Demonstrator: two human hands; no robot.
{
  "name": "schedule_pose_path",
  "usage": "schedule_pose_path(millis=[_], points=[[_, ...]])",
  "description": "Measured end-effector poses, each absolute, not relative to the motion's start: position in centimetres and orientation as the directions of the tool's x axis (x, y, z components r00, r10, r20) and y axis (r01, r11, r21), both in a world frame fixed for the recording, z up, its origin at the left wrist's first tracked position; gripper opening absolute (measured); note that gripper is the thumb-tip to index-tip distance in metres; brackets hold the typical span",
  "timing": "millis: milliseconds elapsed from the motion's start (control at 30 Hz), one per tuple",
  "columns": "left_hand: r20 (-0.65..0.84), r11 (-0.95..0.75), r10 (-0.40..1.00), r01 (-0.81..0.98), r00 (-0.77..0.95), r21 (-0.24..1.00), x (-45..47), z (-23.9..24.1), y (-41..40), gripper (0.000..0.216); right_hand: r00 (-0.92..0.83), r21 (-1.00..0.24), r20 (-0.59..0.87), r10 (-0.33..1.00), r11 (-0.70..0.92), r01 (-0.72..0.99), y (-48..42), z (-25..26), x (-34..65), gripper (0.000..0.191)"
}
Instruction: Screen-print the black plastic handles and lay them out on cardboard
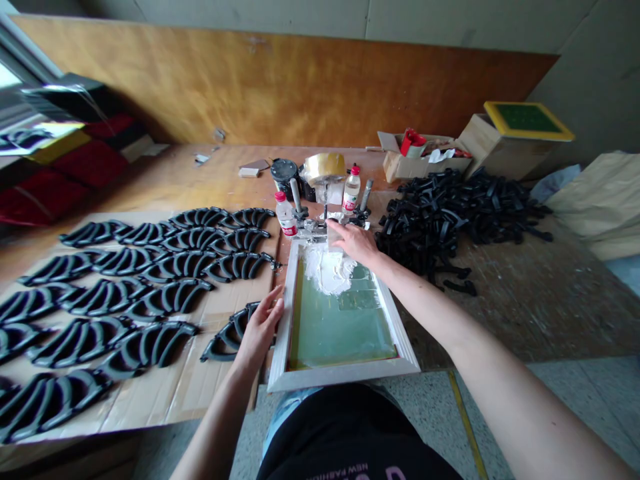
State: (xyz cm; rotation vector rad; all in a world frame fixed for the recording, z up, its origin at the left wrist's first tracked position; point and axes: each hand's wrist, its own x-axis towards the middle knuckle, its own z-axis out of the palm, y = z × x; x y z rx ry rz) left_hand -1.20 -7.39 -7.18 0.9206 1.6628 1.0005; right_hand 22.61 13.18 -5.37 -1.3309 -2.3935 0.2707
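A silk-screen frame (345,377) with pale metal edges and green mesh lies in front of me. White paste (334,275) is spread thickly over the far part of its mesh. My right hand (356,241) grips a small pale scraper (334,237) at the far end of the paste. Beside the frame's left edge is my left hand (261,325), fingers apart and holding nothing; whether its fingertips touch the edge I cannot tell. Just behind that hand lies a black curved part (225,337), partly covered. A metal clamp (311,228) stands at the frame's far end.
Rows of black curved parts (173,265) cover cardboard (187,387) on the left. A heap of black pieces (440,210) sits at right. Behind the frame stand two red-capped bottles (286,217), a dark tub (284,175) and a tape roll (325,167). An open carton (403,168) is farther right.
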Motion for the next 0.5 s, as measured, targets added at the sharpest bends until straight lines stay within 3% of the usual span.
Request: schedule_pose_path(millis=[167,267,333,500], points=[[-0.239,0.262,0.921,0.037,-0.307,0.964,-0.8,-2.0,-5.0,0.069,-0.157,-0.449,0.240,0.958,0.253,0.857,15.7,-5.3,27.9,0.038],[-0.075,0.050,0.940,-0.084,-0.333,0.995,-0.2,-0.1,-2.3,0.062,-0.046,-0.527,0.135,0.990,0.111,0.843,14.4,-7.6,31.1,0.027],[-0.023,-0.026,0.941,-0.139,-0.338,0.990,0.2,0.7,-0.5,0.059,-0.111,-0.556,0.076,0.991,0.135,0.820,12.4,-9.8,31.3,0.022],[-0.065,-0.010,0.924,-0.194,-0.377,0.981,1.5,-1.2,0.2,0.060,-0.499,-0.485,0.071,0.864,0.467,0.739,7.3,-13.2,27.6,0.035]])
